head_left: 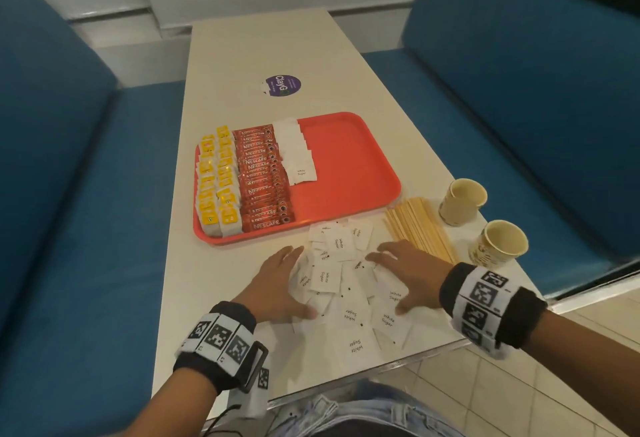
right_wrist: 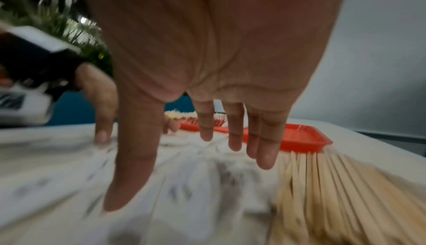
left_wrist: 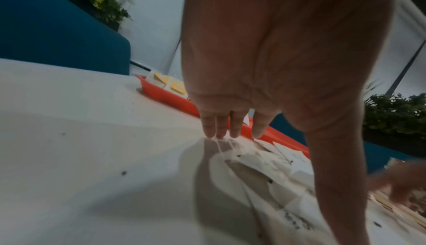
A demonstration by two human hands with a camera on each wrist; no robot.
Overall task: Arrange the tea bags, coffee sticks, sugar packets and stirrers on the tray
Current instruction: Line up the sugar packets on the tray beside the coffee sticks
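An orange tray (head_left: 349,166) holds rows of yellow-tagged tea bags (head_left: 218,180), red coffee sticks (head_left: 263,180) and white sugar packets (head_left: 294,152). A loose heap of sugar packets (head_left: 346,291) lies on the table in front of the tray. My left hand (head_left: 280,284) rests flat on the heap's left side, fingers straight. My right hand (head_left: 405,270) lies spread over its right side. Wooden stirrers (head_left: 419,228) lie in a bundle beside the right hand. In the left wrist view the fingertips (left_wrist: 230,132) touch the packets (left_wrist: 265,167). The right wrist view shows straight fingers (right_wrist: 265,154) above blurred packets (right_wrist: 196,185), beside the stirrers (right_wrist: 322,185).
Two paper cups (head_left: 462,201) (head_left: 498,242) stand at the table's right edge. A purple round sticker (head_left: 282,85) lies beyond the tray. Blue benches (head_left: 69,194) flank the white table (head_left: 214,273). The tray's right half is bare.
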